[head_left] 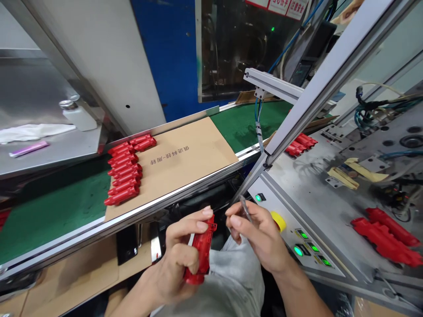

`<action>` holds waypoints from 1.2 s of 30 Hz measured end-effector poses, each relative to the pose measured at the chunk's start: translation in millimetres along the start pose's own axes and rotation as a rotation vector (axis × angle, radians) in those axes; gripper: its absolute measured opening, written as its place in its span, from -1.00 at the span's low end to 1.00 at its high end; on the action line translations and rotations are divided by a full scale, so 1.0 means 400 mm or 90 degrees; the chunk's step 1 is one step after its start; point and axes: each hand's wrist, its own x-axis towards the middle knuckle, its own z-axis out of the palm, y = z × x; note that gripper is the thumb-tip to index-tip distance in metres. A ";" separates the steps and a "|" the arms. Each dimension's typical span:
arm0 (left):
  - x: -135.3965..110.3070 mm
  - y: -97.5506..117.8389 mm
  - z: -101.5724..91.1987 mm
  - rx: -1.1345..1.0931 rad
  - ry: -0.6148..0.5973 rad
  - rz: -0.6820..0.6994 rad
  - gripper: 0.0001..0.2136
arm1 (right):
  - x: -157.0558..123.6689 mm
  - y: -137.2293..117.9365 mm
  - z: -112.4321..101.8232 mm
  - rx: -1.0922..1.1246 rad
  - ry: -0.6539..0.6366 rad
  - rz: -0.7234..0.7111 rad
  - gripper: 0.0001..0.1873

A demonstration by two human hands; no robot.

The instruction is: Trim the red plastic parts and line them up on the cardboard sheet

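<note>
My left hand [183, 251] is wrapped round a red plastic housing [202, 248], held tilted above my lap. Its thumb and forefinger press near the top end of the part. To the right, my right hand [256, 231] pinches a thin grey blade-like tool [245, 208] whose exact kind is hard to make out. The tool and the red housing are apart. Beyond my hands, several similar red housings [124, 169] lie in a row on a flat cardboard sheet [185, 163] with printed characters.
The cardboard rests on a green conveyor belt [66, 215] with a metal rail. A slanted aluminium post [297, 114] rises at right, beside a control panel with lit green buttons [298, 251]. More red housings [386, 235] lie on the machine table. A white bottle [79, 115] stands on the left shelf.
</note>
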 end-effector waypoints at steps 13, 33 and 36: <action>0.007 0.033 -0.013 -0.149 -0.100 -0.113 -0.67 | 0.007 0.019 0.035 0.017 -0.062 0.020 -0.71; -0.089 0.051 0.058 -0.355 -0.007 -0.258 -0.84 | -0.186 0.139 0.035 -0.585 -0.004 -0.355 -0.60; -0.108 0.060 0.063 -0.355 -0.027 -0.260 -0.84 | -0.206 0.152 0.028 -0.585 -0.019 -0.362 -0.58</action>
